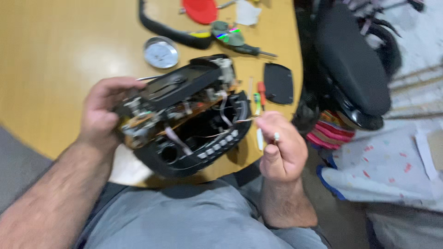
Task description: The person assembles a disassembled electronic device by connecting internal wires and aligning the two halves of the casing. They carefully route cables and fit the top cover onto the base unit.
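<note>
A pale wooden table (55, 41) fills the upper left of the view, its curved edge running down toward the person's lap in grey cloth. At 12 o'clock on it lie a round silver gauge (160, 52), a curved black handle piece (170, 32), a red disc (200, 10), a shiny disc (227, 34) and a dark screwdriver (256, 51). A flat black cover plate (278, 83) lies at 1 o'clock, with a small red-handled screwdriver (261, 92) just beside it. At 2 o'clock, off the table, stands a black office chair (350, 60); striped and spotted cloth lies below it on the floor.

The left hand (102, 115), at 9 o'clock, has its grip wrapped around the left end of an opened black player (184, 115), held tilted over the table edge at centre, circuit board and wires exposed. The right hand (280, 147), at 4 o'clock, has its grip pressed together, pinching a thin wire (244, 121) that leads out of the player's right side.
</note>
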